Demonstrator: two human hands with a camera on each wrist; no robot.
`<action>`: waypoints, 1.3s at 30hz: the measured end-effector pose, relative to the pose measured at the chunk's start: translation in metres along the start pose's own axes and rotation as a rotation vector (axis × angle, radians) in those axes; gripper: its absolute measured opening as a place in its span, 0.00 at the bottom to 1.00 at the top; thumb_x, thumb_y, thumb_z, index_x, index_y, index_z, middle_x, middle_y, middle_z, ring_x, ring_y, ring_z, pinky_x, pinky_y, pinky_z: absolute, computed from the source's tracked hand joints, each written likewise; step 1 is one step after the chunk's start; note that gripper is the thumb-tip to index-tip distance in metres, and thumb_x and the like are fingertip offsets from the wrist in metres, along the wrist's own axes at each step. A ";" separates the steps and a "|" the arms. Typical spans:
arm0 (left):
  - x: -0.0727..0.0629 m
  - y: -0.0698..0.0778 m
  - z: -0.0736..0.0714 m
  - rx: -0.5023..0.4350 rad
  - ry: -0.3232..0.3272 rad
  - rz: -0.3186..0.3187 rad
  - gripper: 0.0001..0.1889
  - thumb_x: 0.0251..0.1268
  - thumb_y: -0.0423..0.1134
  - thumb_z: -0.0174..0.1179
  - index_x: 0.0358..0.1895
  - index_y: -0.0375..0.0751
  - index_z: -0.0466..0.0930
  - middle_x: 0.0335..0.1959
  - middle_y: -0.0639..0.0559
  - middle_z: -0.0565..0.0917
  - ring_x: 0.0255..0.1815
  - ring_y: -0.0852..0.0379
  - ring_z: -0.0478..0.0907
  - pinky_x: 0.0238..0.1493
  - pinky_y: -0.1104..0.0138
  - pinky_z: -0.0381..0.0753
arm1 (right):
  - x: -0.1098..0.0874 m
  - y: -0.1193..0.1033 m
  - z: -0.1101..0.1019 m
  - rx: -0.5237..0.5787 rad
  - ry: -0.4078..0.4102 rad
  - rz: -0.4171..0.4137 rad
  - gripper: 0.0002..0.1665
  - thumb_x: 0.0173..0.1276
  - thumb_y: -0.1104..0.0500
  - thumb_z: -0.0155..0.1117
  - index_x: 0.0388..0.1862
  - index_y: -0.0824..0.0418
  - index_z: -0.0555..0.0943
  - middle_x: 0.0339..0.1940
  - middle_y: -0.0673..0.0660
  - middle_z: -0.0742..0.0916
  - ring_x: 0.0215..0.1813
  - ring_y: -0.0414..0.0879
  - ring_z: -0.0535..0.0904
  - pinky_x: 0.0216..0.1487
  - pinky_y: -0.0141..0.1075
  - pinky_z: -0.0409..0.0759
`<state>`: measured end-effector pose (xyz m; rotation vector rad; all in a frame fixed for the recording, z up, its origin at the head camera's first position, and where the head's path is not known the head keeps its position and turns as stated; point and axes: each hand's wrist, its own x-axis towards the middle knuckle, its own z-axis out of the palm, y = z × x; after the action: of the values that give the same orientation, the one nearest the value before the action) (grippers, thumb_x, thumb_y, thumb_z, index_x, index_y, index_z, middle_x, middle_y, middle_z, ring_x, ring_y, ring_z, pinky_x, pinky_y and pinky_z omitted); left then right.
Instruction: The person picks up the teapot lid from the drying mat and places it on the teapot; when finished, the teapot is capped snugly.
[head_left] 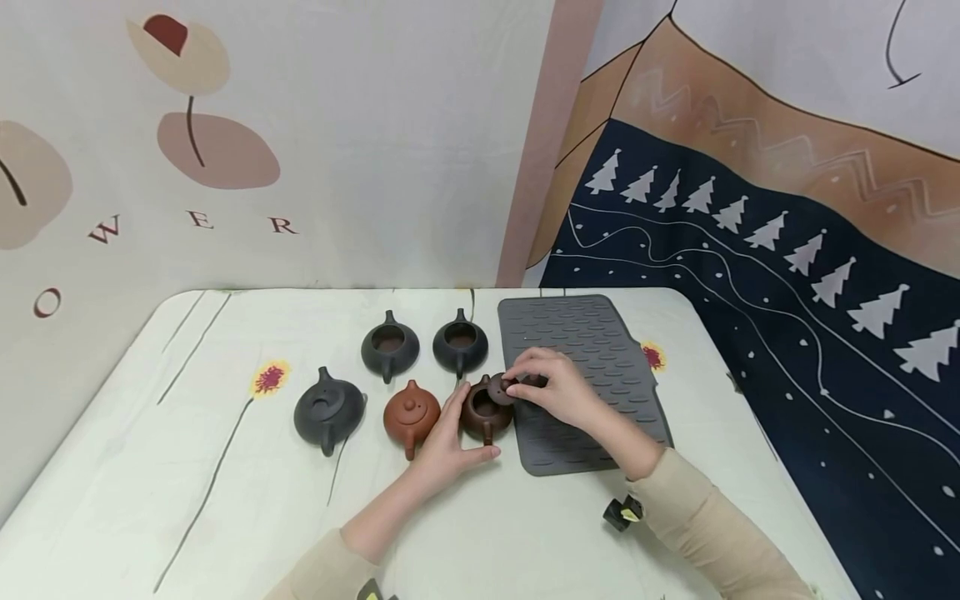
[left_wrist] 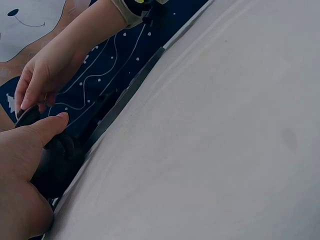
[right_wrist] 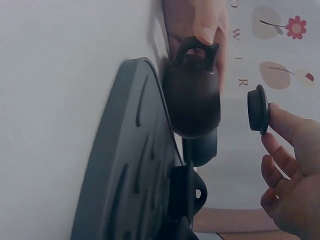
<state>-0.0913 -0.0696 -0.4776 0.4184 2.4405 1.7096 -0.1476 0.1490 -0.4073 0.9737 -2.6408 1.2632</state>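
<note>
In the head view, a dark brown teapot [head_left: 474, 427] stands uncovered beside the grey mat. My left hand [head_left: 441, 457] steadies it, fingers along its left side and thumb by the handle. The right wrist view shows that thumb against the teapot [right_wrist: 192, 102] near its handle. My right hand [head_left: 561, 390] pinches a brown lid [head_left: 500, 390] by its knob, slightly tilted over the right part of the opening. Seen from the right wrist, the lid [right_wrist: 256, 110] is apart from the pot. To the left sits a reddish-brown teapot [head_left: 412, 412] with its lid on.
Two black teapots without lids, one left [head_left: 390, 346] and one right [head_left: 461, 345], stand farther back. A dark grey teapot [head_left: 328, 410] is at the left. Dark lids [right_wrist: 187, 192] lie on the ribbed mat [head_left: 592, 433], partly hidden by my right hand in the head view.
</note>
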 end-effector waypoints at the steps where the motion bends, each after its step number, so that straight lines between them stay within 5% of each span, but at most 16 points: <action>1: 0.000 0.000 0.000 0.001 -0.003 -0.003 0.55 0.50 0.42 0.74 0.76 0.39 0.44 0.77 0.44 0.47 0.75 0.48 0.46 0.69 0.50 0.54 | 0.001 0.000 0.001 -0.001 -0.005 -0.006 0.09 0.61 0.57 0.71 0.41 0.54 0.87 0.40 0.46 0.82 0.41 0.53 0.77 0.39 0.42 0.74; 16: 0.000 0.001 -0.001 -0.017 -0.004 -0.004 0.54 0.51 0.43 0.74 0.76 0.40 0.45 0.77 0.44 0.47 0.75 0.47 0.45 0.69 0.48 0.53 | 0.006 0.007 0.019 -0.025 -0.073 -0.022 0.10 0.61 0.56 0.70 0.43 0.53 0.87 0.44 0.47 0.83 0.47 0.45 0.77 0.52 0.47 0.72; 39: 0.000 -0.001 0.001 -0.007 -0.001 -0.008 0.54 0.50 0.43 0.74 0.76 0.39 0.45 0.76 0.44 0.47 0.75 0.46 0.46 0.69 0.49 0.54 | 0.007 0.014 0.031 0.007 -0.109 0.023 0.10 0.63 0.56 0.69 0.43 0.53 0.87 0.42 0.47 0.83 0.47 0.47 0.77 0.47 0.47 0.76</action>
<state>-0.0912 -0.0690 -0.4788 0.4074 2.4314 1.7142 -0.1544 0.1295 -0.4355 1.0442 -2.7379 1.2606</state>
